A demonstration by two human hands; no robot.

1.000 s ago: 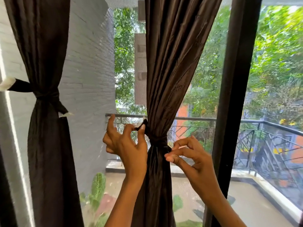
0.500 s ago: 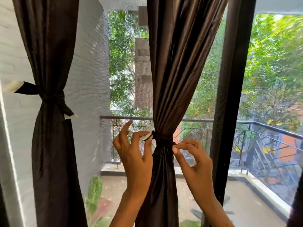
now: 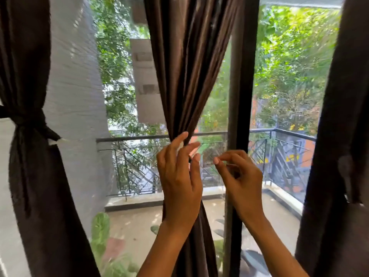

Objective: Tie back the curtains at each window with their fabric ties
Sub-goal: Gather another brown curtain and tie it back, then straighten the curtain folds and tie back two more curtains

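A tall window looks out on a balcony with a dark metal railing [image 3: 211, 134], a pale brick wall [image 3: 75, 92] and blurred green trees [image 3: 289, 56] beyond; the whole picture is smeared by motion, so fine detail is soft.

At the centre, the left hand [image 3: 179, 176] is raised in front of the gathered waist of the middle curtain [image 3: 189, 66]. Its fingers are loosely fanned upward, the longest fingertip touching the dark folds just above it. A small pale scrap shows between its fingers, perhaps the end of the fabric tie, but the hand covers the cinched part of the curtain and the tie itself cannot be made out there. Whether the left hand actually pinches anything cannot be told.

Just right of that hand and apart from the curtain, the right hand [image 3: 241, 176] hangs in front of the dark window frame [image 3: 243, 76], fingers curled with thumb and forefinger tips brought together; nothing can be seen between them.

Well to the left of both hands, the left curtain [image 3: 30, 176] is already cinched by a dark tie [image 3: 26, 118] with a pale tip sticking out beside it. To the far right, a third curtain [image 3: 343, 136] is cut off by the picture's edge, its lower part hard to read.
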